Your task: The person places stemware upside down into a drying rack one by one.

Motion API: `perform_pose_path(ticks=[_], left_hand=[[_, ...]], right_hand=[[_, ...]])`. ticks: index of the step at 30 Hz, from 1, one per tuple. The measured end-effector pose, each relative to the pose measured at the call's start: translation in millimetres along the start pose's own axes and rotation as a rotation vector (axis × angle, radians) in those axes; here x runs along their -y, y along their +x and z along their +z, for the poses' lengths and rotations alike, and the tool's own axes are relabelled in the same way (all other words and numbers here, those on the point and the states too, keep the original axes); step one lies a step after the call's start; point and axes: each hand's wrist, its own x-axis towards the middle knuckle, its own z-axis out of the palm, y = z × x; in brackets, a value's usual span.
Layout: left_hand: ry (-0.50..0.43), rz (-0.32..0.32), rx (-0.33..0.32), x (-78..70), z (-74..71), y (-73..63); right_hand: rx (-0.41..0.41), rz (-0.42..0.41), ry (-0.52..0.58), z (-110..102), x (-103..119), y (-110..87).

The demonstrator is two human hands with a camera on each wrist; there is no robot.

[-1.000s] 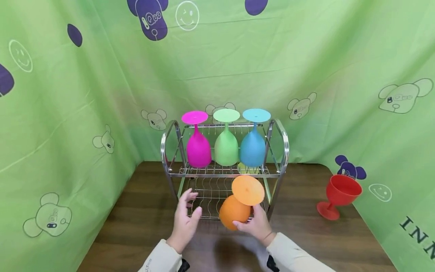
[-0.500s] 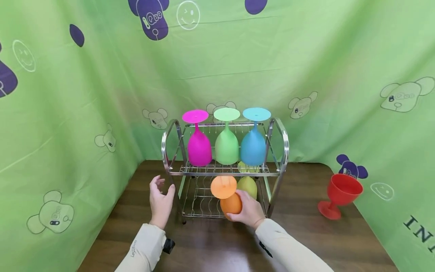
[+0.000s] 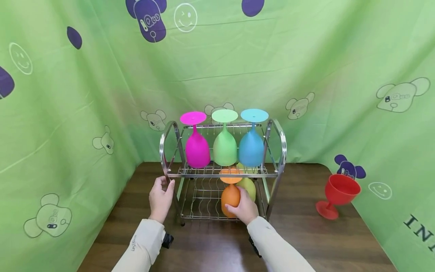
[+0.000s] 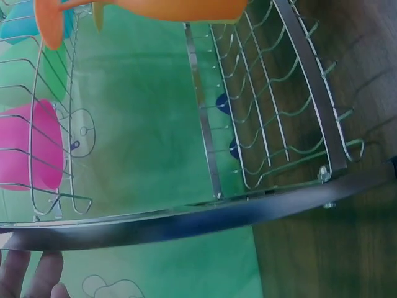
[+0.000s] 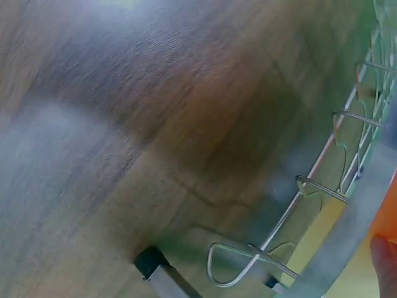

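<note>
My right hand (image 3: 245, 207) grips the bowl of an orange goblet (image 3: 230, 201), upside down inside the lower shelf of a two-tier metal dish rack (image 3: 217, 175). The goblet's base shows behind the front bar of the upper tier. A yellow goblet (image 3: 249, 187), partly hidden by my right hand, stands just to its right. My left hand (image 3: 160, 199) holds the rack's left side post; in the left wrist view its fingers (image 4: 43, 273) lie against the metal tube. Upside down along the upper tier are a magenta goblet (image 3: 198, 153), a light green goblet (image 3: 225, 149) and a blue goblet (image 3: 251, 149).
A red goblet (image 3: 341, 190) stands upright, right of the rack, on the dark wooden table (image 3: 299, 241). Green patterned cloth (image 3: 217, 56) encloses the back and both sides. Wire dividers (image 3: 204, 198) line the left part of the lower shelf.
My right hand has brought the orange goblet from in front of the rack into the lower shelf beside the yellow one. My left hand has moved left to the rack's side post.
</note>
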Motion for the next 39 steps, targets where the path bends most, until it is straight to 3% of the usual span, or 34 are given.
perform_pose_path(ticks=[3, 8, 13, 22, 31, 34, 39], left_hand=[[0.066, 0.06, 0.012, 1.4, -0.5, 1.6], [0.134, 0.138, 0.011, 3.4, -2.8, 4.9], [0.154, 0.119, 0.057, 1.6, -2.9, 4.6], [0.178, 0.107, 0.105, 0.4, -1.7, 2.0], [0.232, 0.142, 0.098, 4.1, -7.7, 4.3], [0.24, 0.133, 0.107, 5.9, -8.2, 3.6], [0.243, 0.14, 0.122, 8.1, -6.5, 2.1]], right_hand=[[0.017, 0.068, 0.069, 0.7, -2.7, 4.1], [0.058, 0.104, 0.16, 5.5, -6.1, 9.3], [0.09, 0.111, 0.212, 13.5, -10.0, 10.3], [0.114, 0.16, 0.161, 19.8, -6.7, 14.0], [0.05, 0.221, 0.121, 28.0, 11.3, 25.6], [0.04, 0.272, 0.137, 30.0, 14.3, 27.0], [-0.043, 0.382, 0.182, 30.7, 17.0, 27.2]])
